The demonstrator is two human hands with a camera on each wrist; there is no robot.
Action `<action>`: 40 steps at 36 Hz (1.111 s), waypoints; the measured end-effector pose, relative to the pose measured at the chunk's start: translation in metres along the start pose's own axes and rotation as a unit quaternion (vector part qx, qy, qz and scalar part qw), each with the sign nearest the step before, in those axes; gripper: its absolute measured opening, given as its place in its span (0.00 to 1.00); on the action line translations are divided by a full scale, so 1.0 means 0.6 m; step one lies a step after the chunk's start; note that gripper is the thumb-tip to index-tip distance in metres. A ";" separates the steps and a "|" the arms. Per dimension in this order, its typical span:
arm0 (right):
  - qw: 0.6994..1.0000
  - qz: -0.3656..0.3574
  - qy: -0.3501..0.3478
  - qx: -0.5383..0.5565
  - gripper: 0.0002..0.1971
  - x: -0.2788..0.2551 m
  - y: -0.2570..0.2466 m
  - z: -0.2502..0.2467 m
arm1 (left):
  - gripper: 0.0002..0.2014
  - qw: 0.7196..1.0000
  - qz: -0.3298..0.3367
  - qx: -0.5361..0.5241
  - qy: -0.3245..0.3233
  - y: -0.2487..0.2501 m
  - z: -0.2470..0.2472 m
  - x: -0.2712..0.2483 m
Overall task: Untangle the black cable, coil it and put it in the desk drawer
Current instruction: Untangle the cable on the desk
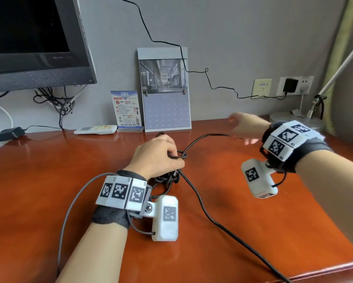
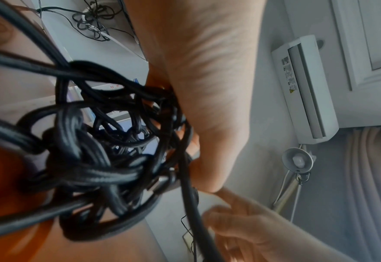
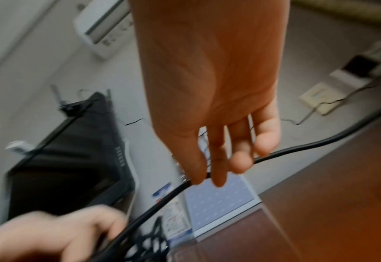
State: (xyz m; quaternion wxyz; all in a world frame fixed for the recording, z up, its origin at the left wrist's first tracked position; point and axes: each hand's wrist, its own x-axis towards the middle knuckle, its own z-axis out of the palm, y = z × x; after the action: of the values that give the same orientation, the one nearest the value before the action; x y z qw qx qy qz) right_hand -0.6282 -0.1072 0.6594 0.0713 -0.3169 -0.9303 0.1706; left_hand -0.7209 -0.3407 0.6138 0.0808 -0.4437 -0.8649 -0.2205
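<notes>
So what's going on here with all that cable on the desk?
A person is untangling a long black cable on a reddish-brown wooden desk. The left hand grips the knotted bundle, pinning it near the middle of the desk. The right hand, blurred in the head view, pinches a strand between thumb and fingers, and that strand runs taut from the knot. The cable is still heavily tangled, nothing is coiled yet, and no drawer is in view.

Glossy wooden desk (image 1: 69, 180); braided black cable (image 2: 90, 177).
</notes>
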 end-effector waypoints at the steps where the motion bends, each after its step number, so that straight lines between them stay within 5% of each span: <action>1: 0.998 -0.051 -0.025 0.003 0.26 -0.009 -0.022 0.007 | 0.10 1.000 0.001 -0.001 0.000 -0.001 0.000 0.000; 6: 0.964 -0.230 -0.121 -0.057 0.23 -0.054 -0.108 0.045 | 0.11 1.000 -0.003 0.003 -0.002 -0.001 0.000 0.001; 9: 0.944 -0.268 -0.054 -0.187 0.12 -0.066 -0.133 0.055 | 0.12 1.000 -0.005 0.004 0.002 -0.003 0.000 0.002; 12: 0.916 -0.271 0.055 -0.290 0.12 -0.060 -0.136 0.049 | 0.15 1.000 0.000 0.010 0.007 -0.005 0.002 0.005; 16: 0.918 -0.215 0.141 -0.301 0.13 -0.046 -0.120 0.034 | 0.16 1.000 0.003 0.012 0.006 -0.004 0.003 0.005; 20: 0.968 -0.091 0.174 -0.158 0.13 -0.030 -0.096 0.003 | 0.16 1.000 -0.011 0.001 0.009 -0.004 0.002 0.002; 24: 0.980 0.025 0.185 -0.074 0.10 -0.021 -0.055 -0.028 | 0.16 0.998 -0.042 -0.027 0.030 -0.006 0.002 0.003; 31: 0.996 0.064 0.024 -0.053 0.20 -0.037 -0.023 -0.014 | 0.19 0.990 -0.098 -0.063 0.081 -0.020 0.007 0.005; 37: 0.961 -0.083 -0.241 -0.104 0.20 -0.104 -0.084 0.025 | 0.19 0.980 -0.138 -0.091 0.108 -0.024 0.009 0.007; 40: 0.943 -0.134 -0.290 -0.099 0.20 -0.131 -0.115 0.043 | 0.21 0.977 -0.152 -0.093 0.119 -0.021 0.010 0.007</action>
State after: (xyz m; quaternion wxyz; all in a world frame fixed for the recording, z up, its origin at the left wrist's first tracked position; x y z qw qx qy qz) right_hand -0.6114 -0.2138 0.6587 -0.2110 -0.1320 -0.9566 0.1514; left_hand -0.7334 -0.3413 0.6059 0.1071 -0.2830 -0.8820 -0.3613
